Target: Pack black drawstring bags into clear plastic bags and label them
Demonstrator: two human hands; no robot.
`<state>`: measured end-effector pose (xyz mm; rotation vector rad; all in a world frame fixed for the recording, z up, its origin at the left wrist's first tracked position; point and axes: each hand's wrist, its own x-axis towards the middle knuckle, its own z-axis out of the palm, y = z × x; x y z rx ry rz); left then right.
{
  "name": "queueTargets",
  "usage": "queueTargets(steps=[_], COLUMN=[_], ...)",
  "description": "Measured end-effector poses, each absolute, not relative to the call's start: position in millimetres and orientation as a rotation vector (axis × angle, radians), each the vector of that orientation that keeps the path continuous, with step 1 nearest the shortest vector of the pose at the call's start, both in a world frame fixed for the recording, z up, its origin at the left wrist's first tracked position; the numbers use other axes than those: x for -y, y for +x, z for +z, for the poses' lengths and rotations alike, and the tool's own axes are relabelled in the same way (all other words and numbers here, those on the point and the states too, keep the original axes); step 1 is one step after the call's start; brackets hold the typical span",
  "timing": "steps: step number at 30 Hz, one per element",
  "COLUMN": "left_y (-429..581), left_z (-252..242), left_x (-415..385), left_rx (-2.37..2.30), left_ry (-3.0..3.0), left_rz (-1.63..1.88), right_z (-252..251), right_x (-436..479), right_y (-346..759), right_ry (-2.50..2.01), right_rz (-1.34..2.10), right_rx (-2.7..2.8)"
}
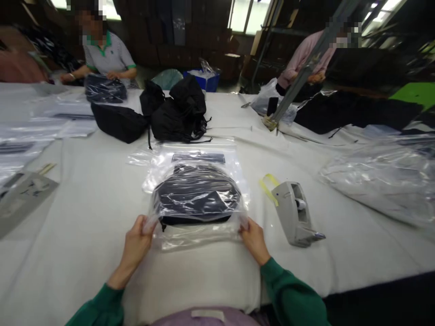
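Note:
A clear plastic bag [190, 240] lies in front of me on the white-covered table, with a black fabric pouch [197, 194] inside it. My left hand [137, 240] pinches the near left edge of the plastic bag. On the opposite side, my right hand [254, 240] grips the near right edge, fingers closed on the film. The bag's near end extends past the pouch as loose, see-through film. Under and beyond it are more flat clear bags [234, 158], one with a dark printed label.
Right of the bag stands a grey tape dispenser [294, 217] with a yellow strip. Black drawstring bags [180, 108] are piled beyond. A metal post [302, 77] rises at the right. Clear film [384, 176] lies far right, a grey box [25, 199] left. Two people work across the table.

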<state>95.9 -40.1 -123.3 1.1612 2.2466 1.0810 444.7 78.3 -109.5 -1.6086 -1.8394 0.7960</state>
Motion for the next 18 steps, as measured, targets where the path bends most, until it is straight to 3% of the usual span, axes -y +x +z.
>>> queueTargets(steps=[8,14,18], left_y=[78.8,100.4,105.9], left_z=[-61.8,-102.6,-115.0], left_x=[86.0,143.0,166.2], left_rx=[-2.309,-2.309,-2.224], left_ry=[1.033,0.932,0.746], left_rz=[1.291,1.244,1.548], right_z=[-73.6,-94.3,-101.9], right_x=[-56.9,-8.6,7.3], right_y=[490.5,515.3,527.5], right_ry=[-1.746,-1.836,-1.727], right_rz=[0.669,0.785,0.618], right_rx=[1.612,1.646,1.444])
